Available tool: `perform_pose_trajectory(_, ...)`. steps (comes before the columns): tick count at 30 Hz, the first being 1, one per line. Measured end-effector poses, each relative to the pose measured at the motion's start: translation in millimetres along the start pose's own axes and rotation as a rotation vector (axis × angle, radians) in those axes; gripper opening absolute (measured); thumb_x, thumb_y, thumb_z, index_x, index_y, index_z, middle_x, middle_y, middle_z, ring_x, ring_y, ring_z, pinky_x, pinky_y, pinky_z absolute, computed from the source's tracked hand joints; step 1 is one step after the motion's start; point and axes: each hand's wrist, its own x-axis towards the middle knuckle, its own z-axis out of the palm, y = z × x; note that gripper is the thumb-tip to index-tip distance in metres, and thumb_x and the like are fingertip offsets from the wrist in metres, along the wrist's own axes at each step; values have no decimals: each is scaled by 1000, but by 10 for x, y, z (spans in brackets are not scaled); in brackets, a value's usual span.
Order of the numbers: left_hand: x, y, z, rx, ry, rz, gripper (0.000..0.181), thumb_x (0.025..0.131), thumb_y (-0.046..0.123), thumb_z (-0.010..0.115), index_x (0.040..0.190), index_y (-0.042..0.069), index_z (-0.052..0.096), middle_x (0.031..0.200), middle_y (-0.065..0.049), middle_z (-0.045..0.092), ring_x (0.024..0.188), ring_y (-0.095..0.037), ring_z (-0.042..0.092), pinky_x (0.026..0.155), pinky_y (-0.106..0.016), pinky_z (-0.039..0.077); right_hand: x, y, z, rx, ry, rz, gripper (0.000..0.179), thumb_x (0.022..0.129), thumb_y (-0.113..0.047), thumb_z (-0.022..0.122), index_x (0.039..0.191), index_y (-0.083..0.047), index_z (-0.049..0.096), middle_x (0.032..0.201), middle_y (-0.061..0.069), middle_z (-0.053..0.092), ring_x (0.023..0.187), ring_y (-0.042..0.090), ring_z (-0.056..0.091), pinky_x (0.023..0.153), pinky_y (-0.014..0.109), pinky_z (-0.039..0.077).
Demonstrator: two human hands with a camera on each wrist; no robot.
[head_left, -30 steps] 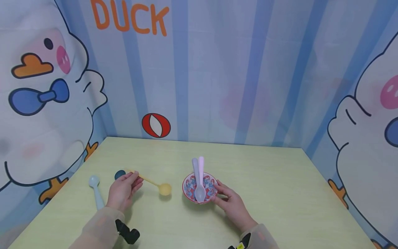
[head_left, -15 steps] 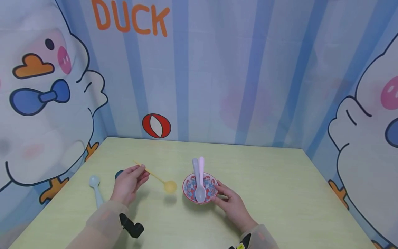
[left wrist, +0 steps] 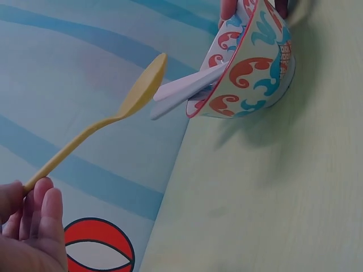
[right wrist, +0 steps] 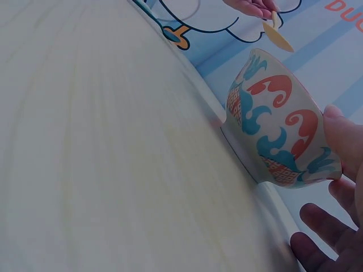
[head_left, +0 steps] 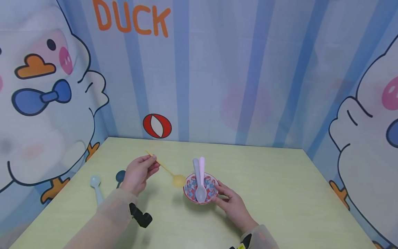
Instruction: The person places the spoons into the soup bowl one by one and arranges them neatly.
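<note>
My left hand pinches the thin handle of a yellow spoon between thumb and fingertips. The spoon is raised above the table, its round end beside the left rim of a patterned bowl. Red and blue swirls cover the bowl's white outside, and its rim is red. Inside lean a greyish-purple spoon and a pink spoon, handles up past the far rim. My right hand grips the bowl's right side, with the thumb at the rim and a finger below it in the right wrist view.
On the table's left side lie a light blue spoon and a dark teal spoon, the latter partly hidden by the left hand. A striped duck-print curtain stands behind the pale table.
My left hand has lifted the yellow spoon and carried it right, close to the bowl, uncovering more of the dark teal spoon. The right hand and the bowl have stayed in place.
</note>
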Motion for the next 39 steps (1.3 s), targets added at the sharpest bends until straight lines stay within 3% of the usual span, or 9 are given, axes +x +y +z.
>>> perform_pose_trajectory(8, 44, 48, 162, 67, -49, 18, 38, 95, 22, 62, 127, 4, 54, 112, -14, 61, 93, -21, 65, 81, -25, 54, -7, 2, -3, 9, 4, 5, 48, 84, -24, 75, 128, -11, 62, 148, -2, 43, 122, 23, 52, 91, 33, 48)
perform_pose_trajectory(17, 64, 29, 347, 107, -141, 20, 34, 93, 19, 65, 120, 0, 57, 105, -16, 65, 83, -17, 66, 78, -27, 55, -8, -17, -5, 5, 1, -20, 46, 86, -22, 73, 127, -7, 62, 148, 6, 42, 135, 29, 39, 93, 37, 48)
perform_pose_trajectory(30, 164, -113, 592, 187, -154, -5, 30, 92, 17, 66, 116, -1, 58, 100, -15, 66, 80, -17, 66, 76, -28, 56, -4, -16, -5, 6, 6, -28, 42, 86, -18, 73, 125, -7, 63, 148, 8, 42, 134, 29, 40, 92, 37, 49)
perform_pose_trajectory(34, 188, -155, 659, 235, -155, -15, 29, 92, 18, 67, 114, 1, 60, 100, -16, 67, 81, -18, 66, 75, -28, 56, -62, -167, -6, 2, 10, -14, 41, 86, -12, 72, 126, -3, 62, 148, 10, 41, 133, 30, 42, 93, 41, 48)
perform_pose_trajectory(39, 228, -202, 713, 280, -168, -35, 27, 92, 17, 67, 112, 1, 61, 100, -17, 67, 81, -20, 67, 74, -28, 56, -33, -92, -17, 8, -3, -14, 44, 86, -19, 73, 126, -7, 62, 149, 7, 41, 132, 28, 42, 93, 38, 48)
